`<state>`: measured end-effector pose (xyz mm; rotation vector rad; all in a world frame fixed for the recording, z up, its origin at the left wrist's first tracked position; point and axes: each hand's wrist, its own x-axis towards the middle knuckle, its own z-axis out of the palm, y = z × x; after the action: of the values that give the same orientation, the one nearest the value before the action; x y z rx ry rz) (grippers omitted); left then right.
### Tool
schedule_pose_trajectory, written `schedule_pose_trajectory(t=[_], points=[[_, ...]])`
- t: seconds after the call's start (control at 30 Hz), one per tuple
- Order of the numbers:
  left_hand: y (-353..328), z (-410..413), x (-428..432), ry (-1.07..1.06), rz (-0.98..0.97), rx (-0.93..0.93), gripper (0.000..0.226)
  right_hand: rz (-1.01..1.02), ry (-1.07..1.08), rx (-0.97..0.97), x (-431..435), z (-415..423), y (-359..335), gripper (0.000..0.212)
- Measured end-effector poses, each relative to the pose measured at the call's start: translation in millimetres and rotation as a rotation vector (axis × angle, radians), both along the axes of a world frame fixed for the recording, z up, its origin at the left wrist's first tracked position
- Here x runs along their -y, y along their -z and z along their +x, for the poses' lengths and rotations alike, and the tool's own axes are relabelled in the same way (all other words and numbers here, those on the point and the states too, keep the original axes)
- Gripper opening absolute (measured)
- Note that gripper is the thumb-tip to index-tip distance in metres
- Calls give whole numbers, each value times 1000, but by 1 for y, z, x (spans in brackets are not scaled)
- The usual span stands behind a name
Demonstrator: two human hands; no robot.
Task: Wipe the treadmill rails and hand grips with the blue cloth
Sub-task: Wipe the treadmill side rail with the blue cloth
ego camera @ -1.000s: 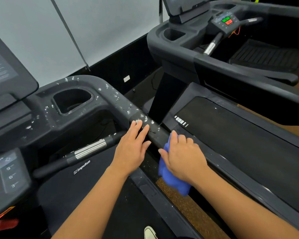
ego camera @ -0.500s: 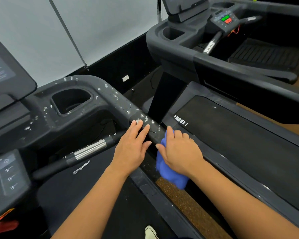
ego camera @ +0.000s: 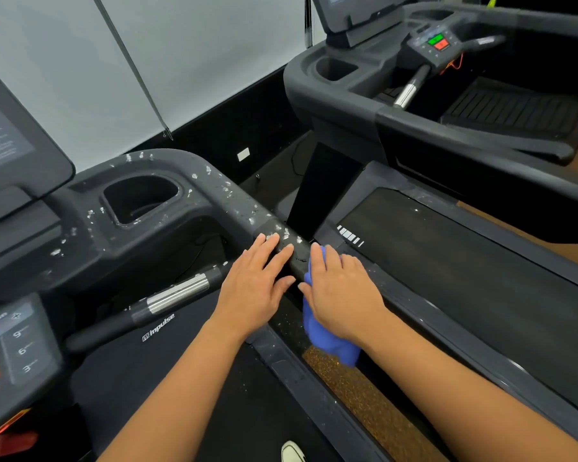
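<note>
The near treadmill's dark right rail [ego camera: 214, 181] curves from the console toward me, speckled with white flecks. My left hand [ego camera: 257, 288] rests flat on the rail's lower end, fingers straight. Just to its right my right hand [ego camera: 341, 291] presses the blue cloth [ego camera: 327, 341] against the tip of the same rail; the cloth hangs down below my palm. A black hand grip with a chrome band [ego camera: 174, 295] sticks out below the rail, left of my left hand.
A cup holder [ego camera: 141, 198] sits in the console beside the rail. Control buttons [ego camera: 0, 355] show at the lower left. A second treadmill [ego camera: 447, 255] stands close on the right, its own console [ego camera: 437, 41] behind. My shoe [ego camera: 292, 451] is below.
My right hand with the cloth has slid a little up the rail end toward my left hand. The left hand has stayed in place.
</note>
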<state>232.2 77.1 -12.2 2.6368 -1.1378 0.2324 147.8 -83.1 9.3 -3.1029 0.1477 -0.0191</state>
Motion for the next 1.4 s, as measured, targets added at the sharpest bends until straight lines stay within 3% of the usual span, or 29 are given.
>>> schedule_pose_trajectory(t=[0.17, 0.4, 0.63, 0.87, 1.07, 1.23, 1.4], points=[[-5, 5, 0, 9, -28, -8, 49, -71, -241, 21, 19, -29, 9, 67], [-3, 2, 0, 18, -57, 27, 50, -8, 56, 17, -7, -1, 3, 72], [0, 2, 3, 4, -45, 40, 48, -78, -174, 41, 4, -15, 7, 64], [1, -1, 8, -8, -49, 81, 49, -13, 179, -38, -17, 9, 0, 72], [-1, 2, 9, -2, -50, 116, 54, -110, -61, 102, -4, -21, 11, 62], [-1, 3, 9, -10, -66, 111, 53, -14, 142, -9, -4, -11, -3, 68], [-1, 3, 11, -16, -82, 98, 54, 317, 168, -70, 7, 35, -7, 43]])
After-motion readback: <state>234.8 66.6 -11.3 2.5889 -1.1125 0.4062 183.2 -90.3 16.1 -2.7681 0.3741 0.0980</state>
